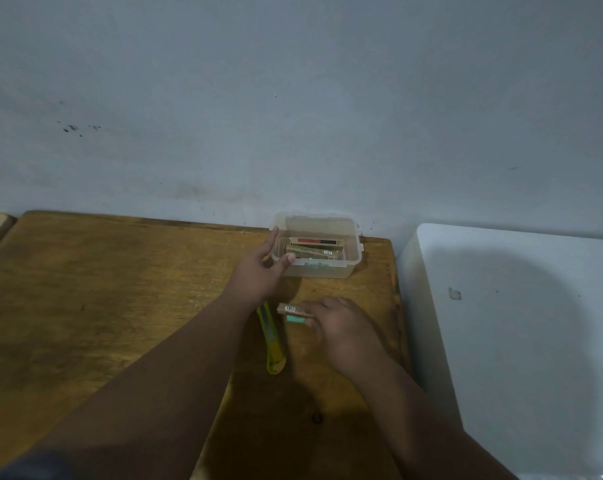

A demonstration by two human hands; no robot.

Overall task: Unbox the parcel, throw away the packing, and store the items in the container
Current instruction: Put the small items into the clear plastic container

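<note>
The right hand covers most of the box it pinches. Only a labelled brown end shows, with a teal piece just under it, and I can't tell what that piece is. The clear container sits at the far right corner of the table, against the wall, holding several brown boxes. The left hand, spread wide, touches its near-left corner. A yellow cutter lies between the arms. A white unit stands just beyond the table's right edge, and the tabletop stretches wide to the left.
</note>
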